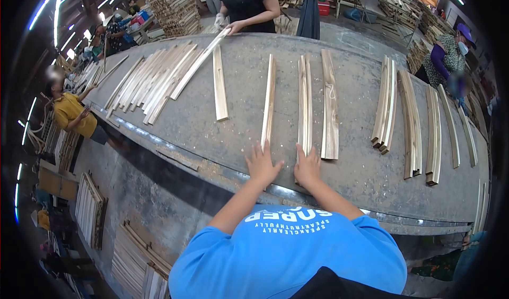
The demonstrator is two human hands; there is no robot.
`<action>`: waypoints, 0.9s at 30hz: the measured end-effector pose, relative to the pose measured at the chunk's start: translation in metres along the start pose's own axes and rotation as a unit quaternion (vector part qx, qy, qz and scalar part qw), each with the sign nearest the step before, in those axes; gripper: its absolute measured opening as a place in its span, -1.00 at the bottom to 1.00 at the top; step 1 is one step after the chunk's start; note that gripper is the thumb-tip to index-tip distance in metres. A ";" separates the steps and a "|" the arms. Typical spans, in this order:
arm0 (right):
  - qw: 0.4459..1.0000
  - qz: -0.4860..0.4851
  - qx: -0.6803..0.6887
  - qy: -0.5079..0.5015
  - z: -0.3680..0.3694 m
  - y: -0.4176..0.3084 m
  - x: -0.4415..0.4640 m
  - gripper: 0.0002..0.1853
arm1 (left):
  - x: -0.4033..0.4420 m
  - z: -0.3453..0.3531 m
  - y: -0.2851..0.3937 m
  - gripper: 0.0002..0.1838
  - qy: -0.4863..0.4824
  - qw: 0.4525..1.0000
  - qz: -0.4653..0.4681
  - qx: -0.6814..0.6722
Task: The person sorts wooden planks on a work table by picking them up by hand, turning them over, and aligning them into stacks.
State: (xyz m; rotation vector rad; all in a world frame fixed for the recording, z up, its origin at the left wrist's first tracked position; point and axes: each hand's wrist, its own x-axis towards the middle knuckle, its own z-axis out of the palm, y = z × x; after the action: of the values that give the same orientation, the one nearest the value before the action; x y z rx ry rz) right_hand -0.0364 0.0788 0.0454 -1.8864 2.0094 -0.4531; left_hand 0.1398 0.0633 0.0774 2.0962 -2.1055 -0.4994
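Observation:
My left hand lies palm down at the near end of a narrow wooden strip, its fingers spread and thumb out to the side. Beside it, my right hand is closed over the near end of a small set of wooden strips lying side by side. Under my palms the strip ends are hidden. Just right of my right hand lies a wider board with a wavy grain mark, apart from my fingers. A single pale slat is farther left.
The long grey worktable carries many slats at left and several strip groups at right. Across it, a person in black holds a long slat. Other people stand at both ends. Wood stacks are on the floor.

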 end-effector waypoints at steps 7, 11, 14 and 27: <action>0.998 -0.024 0.049 -0.008 0.000 -0.014 0.000 -0.18 | 0.006 0.037 -0.017 -0.12 0.092 0.995 0.032 0.022; 0.995 -0.025 0.101 -0.004 0.003 -0.013 -0.002 -0.19 | 0.003 0.034 -0.016 -0.13 0.093 0.995 0.029 0.033; 0.993 -0.029 0.111 0.002 0.001 -0.012 -0.001 -0.25 | -0.001 0.028 -0.010 -0.14 0.095 0.995 0.021 0.033; 0.990 -0.040 0.132 0.031 0.009 -0.010 -0.001 -0.34 | -0.001 0.022 -0.010 -0.19 0.079 0.997 0.015 -0.018</action>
State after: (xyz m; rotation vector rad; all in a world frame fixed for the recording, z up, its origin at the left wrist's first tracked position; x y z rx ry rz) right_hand -0.0234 0.0788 0.0421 -1.8124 1.8131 -0.7671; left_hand 0.1424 0.0673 0.0540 2.0088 -2.0220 -0.3531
